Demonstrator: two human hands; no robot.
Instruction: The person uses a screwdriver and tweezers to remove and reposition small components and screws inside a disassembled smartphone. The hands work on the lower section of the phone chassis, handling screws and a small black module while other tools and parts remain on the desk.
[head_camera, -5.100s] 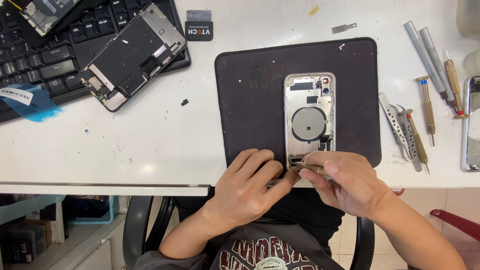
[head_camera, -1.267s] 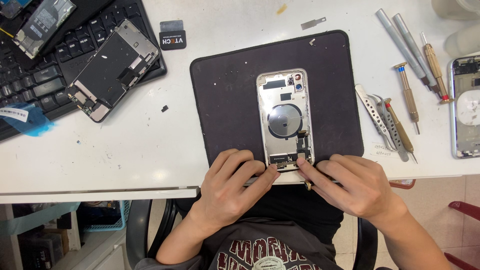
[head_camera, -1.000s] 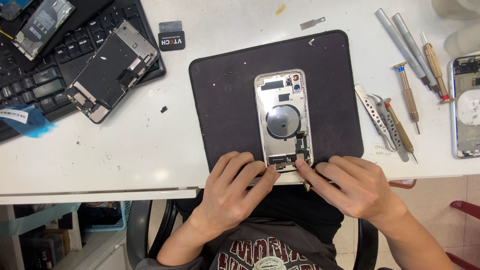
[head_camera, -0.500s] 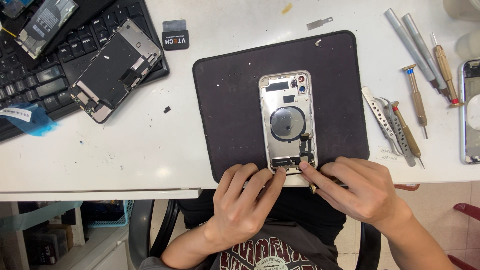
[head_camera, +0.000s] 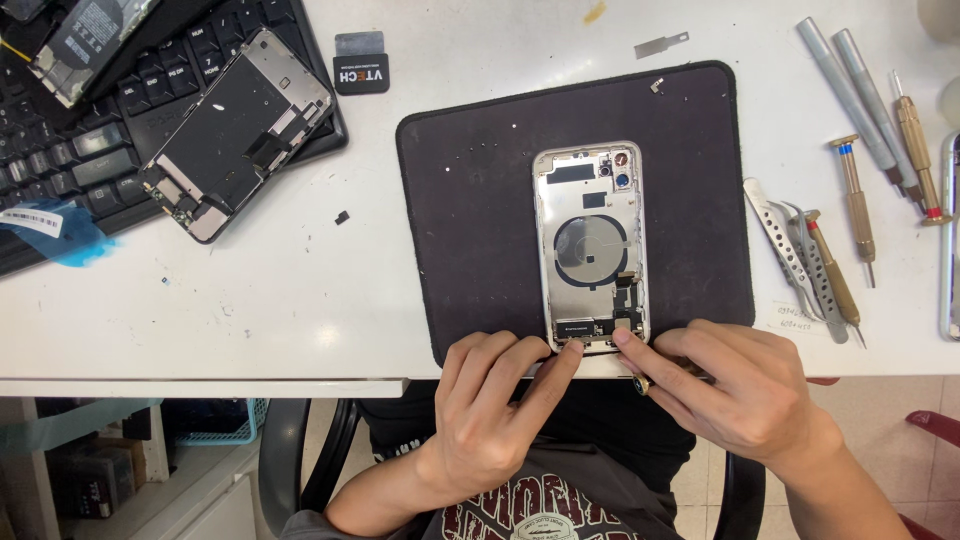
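On the black mat (head_camera: 470, 200), the phone housing's (head_camera: 590, 245) bottom edge meets both hands' fingertips (head_camera: 575, 347).

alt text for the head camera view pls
Seen from above, a left hand and a right hand press fingertips on the bottom edge of an opened phone housing lying on a dark mat; screwdrivers and tweezers lie right, a keyboard left.

Bright, even overhead light falling across the white worktop (head_camera: 250, 310), faint glare showing on its pale surface, soft short shadows pooling under both hands, focus holding sharp throughout, area beneath the worktop edge lying dimmer.
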